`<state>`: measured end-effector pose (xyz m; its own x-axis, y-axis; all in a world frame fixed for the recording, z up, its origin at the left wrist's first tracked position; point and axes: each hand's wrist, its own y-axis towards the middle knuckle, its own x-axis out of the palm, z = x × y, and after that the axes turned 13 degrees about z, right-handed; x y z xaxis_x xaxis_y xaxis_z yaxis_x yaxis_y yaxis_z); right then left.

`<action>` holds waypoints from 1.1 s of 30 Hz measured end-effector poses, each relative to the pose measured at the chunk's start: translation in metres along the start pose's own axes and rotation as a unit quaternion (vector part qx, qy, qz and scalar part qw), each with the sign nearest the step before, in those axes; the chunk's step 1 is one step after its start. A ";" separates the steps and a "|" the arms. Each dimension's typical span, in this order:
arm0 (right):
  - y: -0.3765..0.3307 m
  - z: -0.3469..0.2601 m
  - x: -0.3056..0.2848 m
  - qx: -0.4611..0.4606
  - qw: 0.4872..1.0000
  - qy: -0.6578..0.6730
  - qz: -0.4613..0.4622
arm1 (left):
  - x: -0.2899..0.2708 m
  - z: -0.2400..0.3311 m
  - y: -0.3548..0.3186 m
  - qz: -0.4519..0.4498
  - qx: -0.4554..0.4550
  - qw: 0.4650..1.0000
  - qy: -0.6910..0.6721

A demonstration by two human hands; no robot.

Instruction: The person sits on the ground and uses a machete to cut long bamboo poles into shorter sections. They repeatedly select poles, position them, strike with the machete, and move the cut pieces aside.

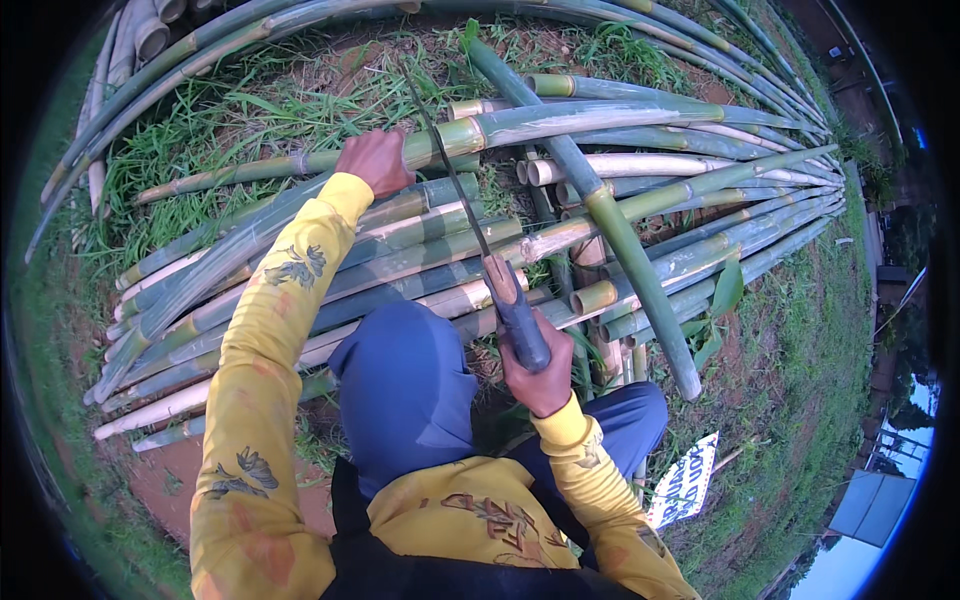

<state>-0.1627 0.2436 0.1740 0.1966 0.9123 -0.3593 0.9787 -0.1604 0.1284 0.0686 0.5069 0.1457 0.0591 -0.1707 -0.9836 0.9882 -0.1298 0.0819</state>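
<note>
On grassy ground [790,400], before a squatting person:

Hands, two. Left hand [375,162]: one, arm stretched long and forward, elbow nearly straight, knuckles up; fingers curled closed over one bamboo pole, their tips hidden beneath. Right hand [540,366]: one, held lower and closer to the body, elbow bent, wrist near the right knee [628,428]; fist wrapped fully round one tool handle.

Long-bladed tool [518,325]: one. Dark grip, bare wooden section above it, narrow dark blade slanting up and to the left, crossing the held pole just right of the left hand; whether the edge is toothed cannot be told.

Held pole [560,122]: one, green with pale patches, lying across the upper middle and running to both sides of the blade.

Crossing pole [625,230]: one, green, laid diagonally over the right-hand bamboo.

Left stack of bamboo [225,320]: more than ten lengths, overlapping, exact number unclear. Right stack of bamboo [740,240]: likewise more than ten, narrowing together toward the far right.

Knees, two, in blue: left knee [405,390] at centre, right one beside the tool arm. Sleeves, two, yellow, patterned. Sign [684,483]: one, white with blue lettering, lower right.
</note>
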 end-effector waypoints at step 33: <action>0.051 0.013 0.025 -0.030 0.999 0.011 0.025 | -0.007 0.010 0.016 -0.008 -0.002 1.000 -0.021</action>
<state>-0.1069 0.2529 0.1596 0.2431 0.9119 -0.3308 0.9622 -0.1836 0.2011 0.0822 0.4966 0.1559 0.0380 -0.2104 -0.9769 0.9895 -0.1286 0.0661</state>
